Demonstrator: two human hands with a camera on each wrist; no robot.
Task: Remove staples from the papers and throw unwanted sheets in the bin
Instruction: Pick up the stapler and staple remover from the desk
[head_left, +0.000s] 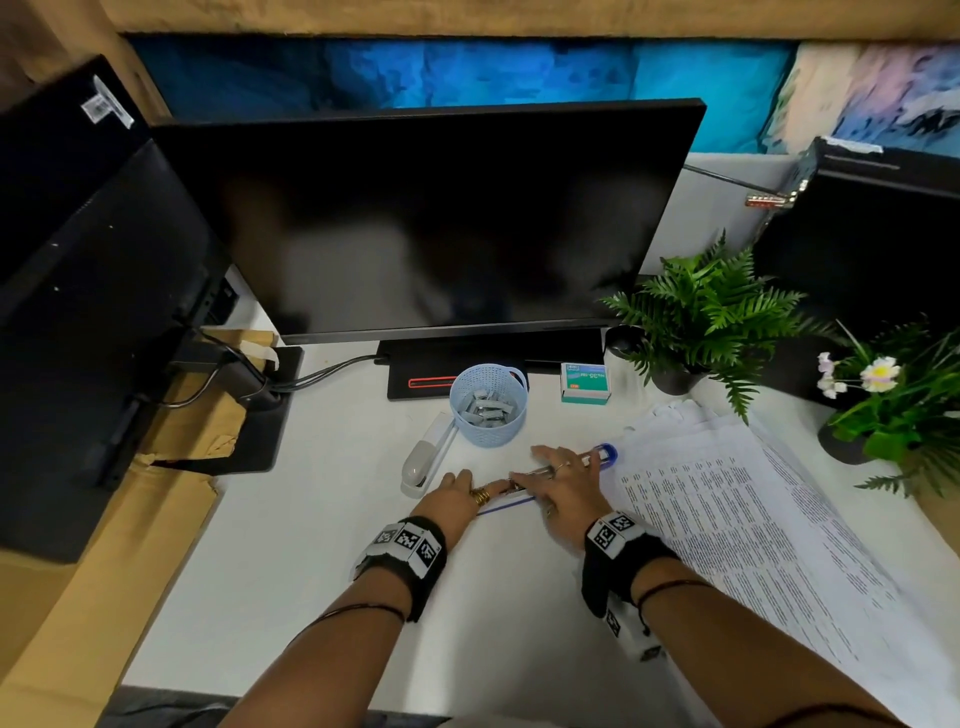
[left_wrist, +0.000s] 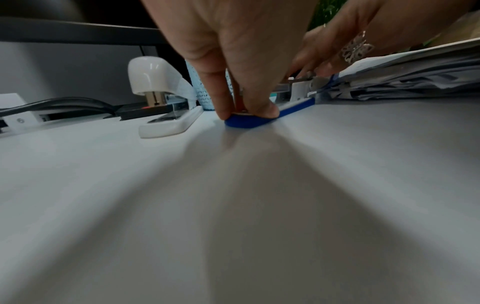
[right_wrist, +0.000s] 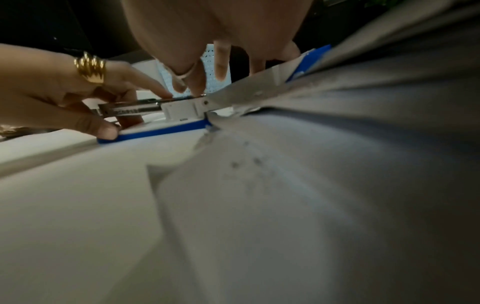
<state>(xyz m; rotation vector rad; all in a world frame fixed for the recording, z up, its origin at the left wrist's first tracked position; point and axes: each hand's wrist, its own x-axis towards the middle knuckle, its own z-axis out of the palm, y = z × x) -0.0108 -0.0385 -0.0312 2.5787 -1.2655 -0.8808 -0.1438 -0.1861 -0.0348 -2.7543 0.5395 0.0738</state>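
A blue-and-white stapler (head_left: 605, 453) lies swung open on the white desk (head_left: 322, 545). Its blue base (left_wrist: 246, 122) is flat on the desk and its metal magazine (right_wrist: 130, 110) is raised. My left hand (head_left: 483, 486) pinches the near end, thumb (right_wrist: 103, 128) on the base and fingers on the magazine. My right hand (head_left: 556, 467) lies over the stapler's middle, its straight fingers (right_wrist: 197, 82) touching the magazine. A thick stack of printed papers (head_left: 727, 519) sits just right of the stapler, its edges (left_wrist: 415, 76) ragged.
A white stapler (head_left: 423, 462) lies left of my hands. Behind them stand a light blue basket (head_left: 488, 405) of staple strips and a staples box (head_left: 585, 383). A dark monitor (head_left: 426, 218) fills the back, two potted plants (head_left: 711, 312) the right. Cardboard lies at left.
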